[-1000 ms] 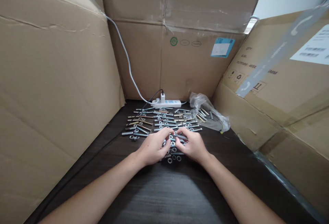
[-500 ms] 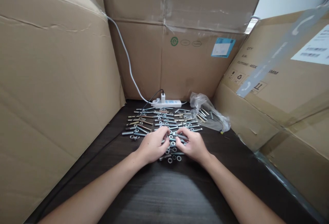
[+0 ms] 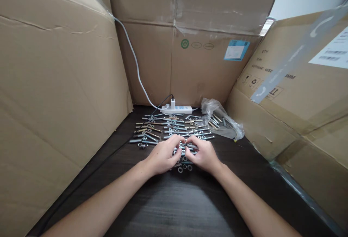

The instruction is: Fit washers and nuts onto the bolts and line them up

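My left hand [image 3: 165, 153] is closed over the front of the hardware, its thumb and fingers curled toward my right hand; whatever is between its fingertips is too small to make out. Facing it, my right hand [image 3: 201, 153] pinches a grey metal bolt [image 3: 191, 146], which lies across under the curled fingers with its inner end near my left fingertips. Beneath and between the hands are loose washers [image 3: 189, 168] and nuts, with more bolts partly covered by my fingers.
Rows of bolts [image 3: 152, 123] with nuts and washers cover the dark table [image 3: 174, 208]. Behind them lies a white power strip [image 3: 181, 109] with cables. A clear plastic bag [image 3: 231, 130] holding bolts rests at right. Cardboard boxes [image 3: 152, 62] wall in the left, back and right.
My left hand has shifted slightly right, so its fingertips are closer to those of my right hand. The right hand stays nearly in place, and the laid-out rows look unchanged.
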A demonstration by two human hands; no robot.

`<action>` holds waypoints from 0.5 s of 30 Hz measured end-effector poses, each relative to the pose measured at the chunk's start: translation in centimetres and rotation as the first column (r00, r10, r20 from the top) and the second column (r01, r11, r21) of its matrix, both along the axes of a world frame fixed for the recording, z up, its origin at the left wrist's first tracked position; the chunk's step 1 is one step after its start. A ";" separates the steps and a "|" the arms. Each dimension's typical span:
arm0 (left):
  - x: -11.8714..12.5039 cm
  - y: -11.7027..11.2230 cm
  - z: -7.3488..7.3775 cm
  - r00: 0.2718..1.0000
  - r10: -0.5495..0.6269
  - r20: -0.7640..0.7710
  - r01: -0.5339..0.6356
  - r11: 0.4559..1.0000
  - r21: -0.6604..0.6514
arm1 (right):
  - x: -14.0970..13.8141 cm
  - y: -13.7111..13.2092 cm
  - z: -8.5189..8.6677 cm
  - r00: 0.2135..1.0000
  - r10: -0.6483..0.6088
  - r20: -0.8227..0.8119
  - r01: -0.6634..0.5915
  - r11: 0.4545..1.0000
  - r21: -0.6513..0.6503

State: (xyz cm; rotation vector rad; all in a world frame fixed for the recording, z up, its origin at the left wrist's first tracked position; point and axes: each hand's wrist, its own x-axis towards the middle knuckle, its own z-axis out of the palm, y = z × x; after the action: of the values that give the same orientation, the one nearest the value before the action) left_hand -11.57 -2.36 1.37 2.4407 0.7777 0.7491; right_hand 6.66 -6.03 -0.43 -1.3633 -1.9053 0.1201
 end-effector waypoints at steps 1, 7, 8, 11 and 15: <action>0.0 0.0 0.0 1.000 0.002 -0.002 -0.002 1.000 0.001 | 0.0 0.0 0.0 1.000 0.002 0.000 -0.002 1.000 0.000; 0.1 0.2 0.0 0.999 -0.012 -0.049 0.012 1.000 0.002 | -0.2 -0.2 0.2 1.000 0.022 -0.003 -0.022 1.000 -0.005; 0.1 0.2 0.0 0.998 -0.012 -0.060 0.011 1.000 -0.003 | -0.2 -0.2 0.3 1.000 0.024 -0.007 -0.024 1.000 -0.003; 0.1 0.3 -0.1 0.997 0.002 -0.079 -0.004 1.000 -0.016 | -0.3 -0.3 0.5 0.999 0.032 -0.012 -0.032 0.999 0.001; 0.1 0.1 -0.1 0.999 0.030 -0.038 -0.032 0.998 -0.052 | -0.3 -0.4 0.4 0.999 0.038 -0.020 -0.038 0.999 0.003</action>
State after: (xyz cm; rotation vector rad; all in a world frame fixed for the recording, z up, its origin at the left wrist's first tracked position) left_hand -11.46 -2.25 1.29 2.4063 0.8400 0.6879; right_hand 6.33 -6.40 0.02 -1.3198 -1.9142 0.1497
